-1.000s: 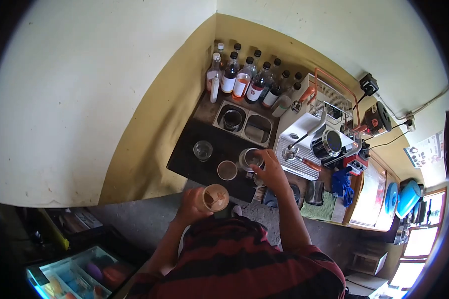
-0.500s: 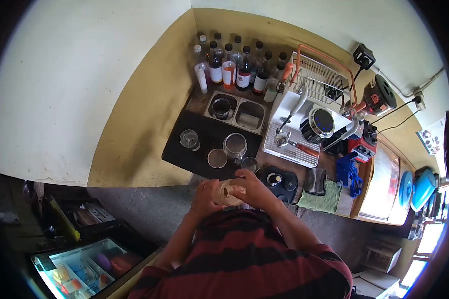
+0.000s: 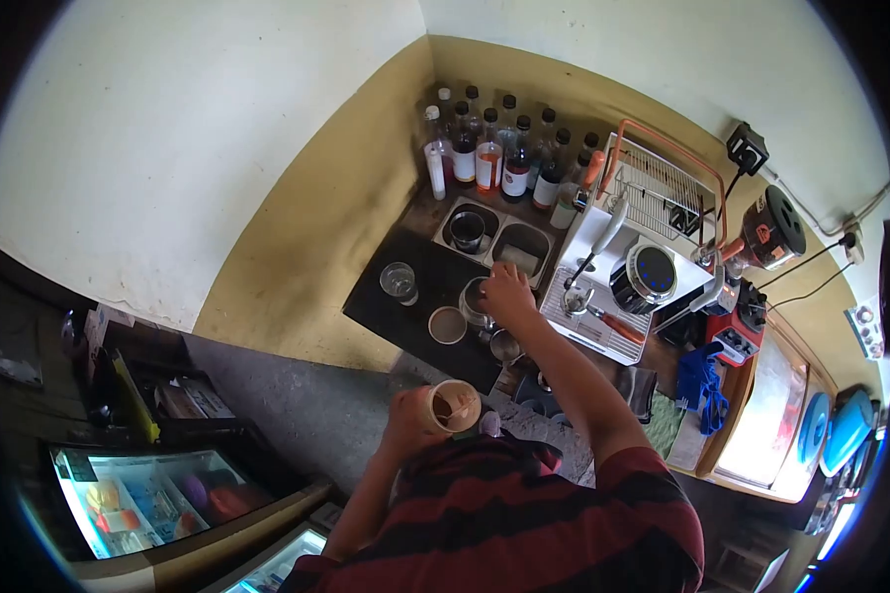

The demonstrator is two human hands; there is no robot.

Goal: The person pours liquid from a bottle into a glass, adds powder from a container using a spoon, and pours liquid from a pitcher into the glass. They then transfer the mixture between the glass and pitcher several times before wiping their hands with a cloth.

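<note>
My left hand (image 3: 408,423) is wrapped round an open beige tub (image 3: 468,407), tilted so that its mouth and some brown contents show. The tub is in front of my body, off the counter's near edge. With fingers bent over its far side, my right hand (image 3: 509,296) is on a glass jug (image 3: 472,304) on the black mat; the hand covers the jug's right half. Left of the jug stands a round cup (image 3: 447,325) with a pale rim. A small metal pitcher (image 3: 505,345) is below my right wrist. A clear glass (image 3: 400,284) stands farther left.
Behind the mat (image 3: 396,252) is a small two-basin sink (image 3: 492,229) holding a dark cup (image 3: 467,231). Several bottles (image 3: 515,176) line the wall. An espresso machine (image 3: 613,257) stands right, near a red-based grinder (image 3: 734,341). A lit display case (image 3: 148,504) is lower left.
My right hand has left the tub and reached forward to the glass jug. My left hand keeps the tub, which is lower in view and tilted more openly to the camera. The view has shifted.
</note>
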